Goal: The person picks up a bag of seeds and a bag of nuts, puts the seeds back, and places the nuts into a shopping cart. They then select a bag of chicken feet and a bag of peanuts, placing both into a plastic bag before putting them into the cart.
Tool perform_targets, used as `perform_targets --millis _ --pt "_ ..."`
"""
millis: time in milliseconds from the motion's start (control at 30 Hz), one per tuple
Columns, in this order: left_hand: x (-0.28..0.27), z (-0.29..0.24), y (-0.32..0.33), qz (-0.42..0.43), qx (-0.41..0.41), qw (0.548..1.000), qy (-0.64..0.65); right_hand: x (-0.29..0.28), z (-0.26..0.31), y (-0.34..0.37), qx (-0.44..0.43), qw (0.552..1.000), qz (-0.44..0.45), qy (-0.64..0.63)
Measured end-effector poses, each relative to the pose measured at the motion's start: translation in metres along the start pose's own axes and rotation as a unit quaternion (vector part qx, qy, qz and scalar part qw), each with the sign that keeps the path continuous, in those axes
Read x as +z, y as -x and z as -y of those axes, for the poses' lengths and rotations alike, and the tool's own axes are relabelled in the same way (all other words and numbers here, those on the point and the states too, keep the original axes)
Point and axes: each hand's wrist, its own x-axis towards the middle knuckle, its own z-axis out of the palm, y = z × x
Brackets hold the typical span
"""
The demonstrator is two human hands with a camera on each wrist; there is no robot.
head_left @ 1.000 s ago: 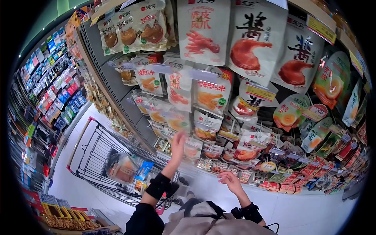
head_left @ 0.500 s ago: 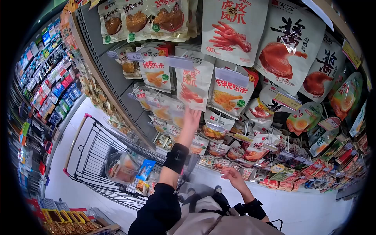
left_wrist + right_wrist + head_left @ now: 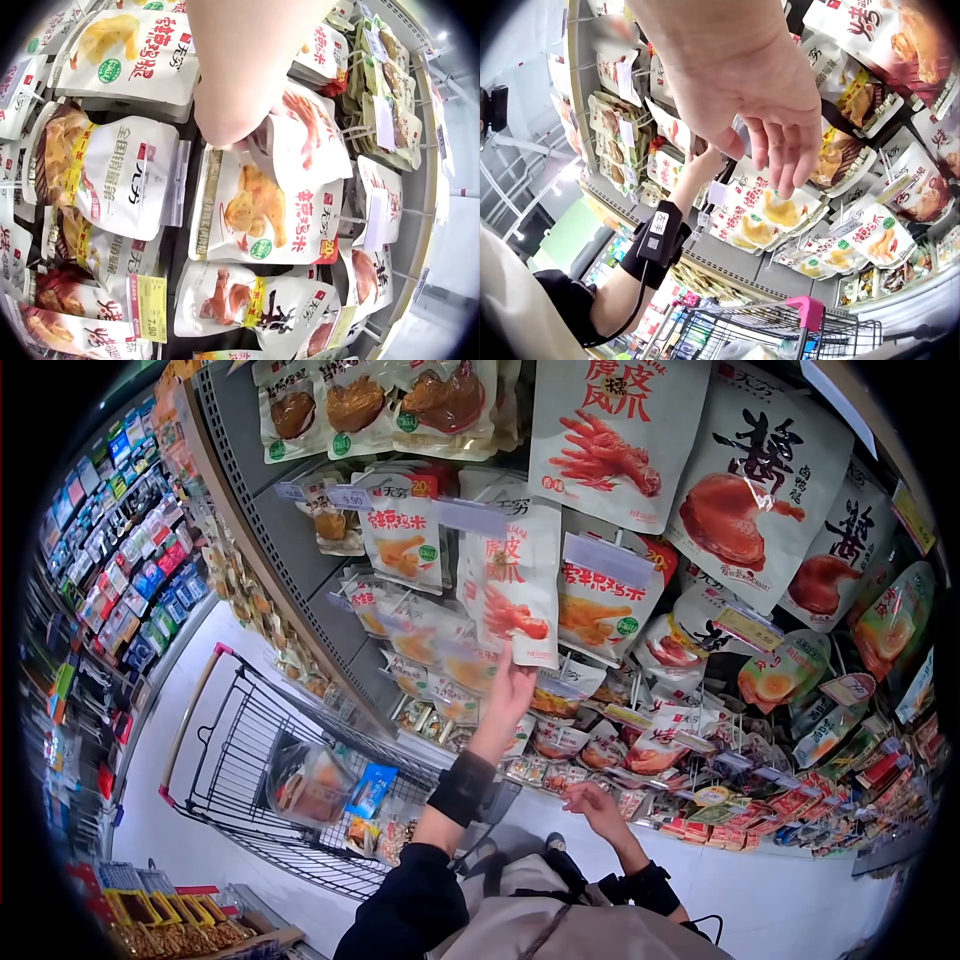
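Note:
In the head view the left hand (image 3: 512, 690) holds the lower edge of a white chicken-feet packet (image 3: 515, 585), which hangs on the rack tilted outward. The left wrist view shows the same packet (image 3: 304, 139) beside the hand (image 3: 232, 112), whose fingers are mostly hidden. Below it hangs a packet with a yellow chicken picture (image 3: 259, 210). The right hand (image 3: 597, 807) is held low in front of the body, touching nothing. Its fingers hang loosely bent in the right wrist view, where the hand (image 3: 757, 105) appears in front of the shelf packets.
A wire shopping cart (image 3: 225, 745) stands at the left, holding a clear-wrapped item (image 3: 312, 785) and a blue packet (image 3: 372, 790). Large hanging packets (image 3: 735, 500) fill the upper right of the rack. Boxed snacks (image 3: 170, 920) stand at the lower left.
The left hand has moved up and right to the chicken-feet packet and taken hold of its lower edge; the packet now tilts outward. The right hand has barely moved. The head view has shifted.

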Motion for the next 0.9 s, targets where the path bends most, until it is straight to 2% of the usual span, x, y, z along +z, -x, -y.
perform_targets --millis 200,367,467,500,633,767,867,900 --pt "0.016 -0.012 0.024 0.078 -0.026 0.995 0.057 0.004 0.002 -0.003 -0.012 1.000 0.011 0.003" --pt "0.033 -0.034 0.030 0.057 0.011 0.998 -0.013 0.007 0.001 -0.004 -0.008 1.000 0.016 0.008" --pt "0.038 -0.044 0.048 0.037 0.016 0.999 -0.012 0.005 0.000 -0.007 -0.062 0.996 0.041 0.039" --pt "0.035 -0.045 0.055 0.043 0.032 0.998 -0.020 0.009 0.005 -0.007 -0.026 0.999 0.026 -0.009" --pt "0.033 -0.058 0.097 0.064 0.043 0.996 -0.033 0.014 0.001 -0.010 0.015 0.999 0.041 0.027" --pt "0.030 -0.071 0.131 0.053 0.061 0.995 -0.056 0.018 -0.005 -0.015 0.039 0.996 0.066 0.050" --pt "0.026 -0.084 0.159 0.053 0.042 0.996 -0.056 0.028 -0.002 -0.020 0.034 0.994 0.087 0.049" --pt "0.023 -0.087 0.171 0.020 0.037 0.997 -0.064 0.030 -0.001 -0.022 0.040 0.994 0.092 0.043"
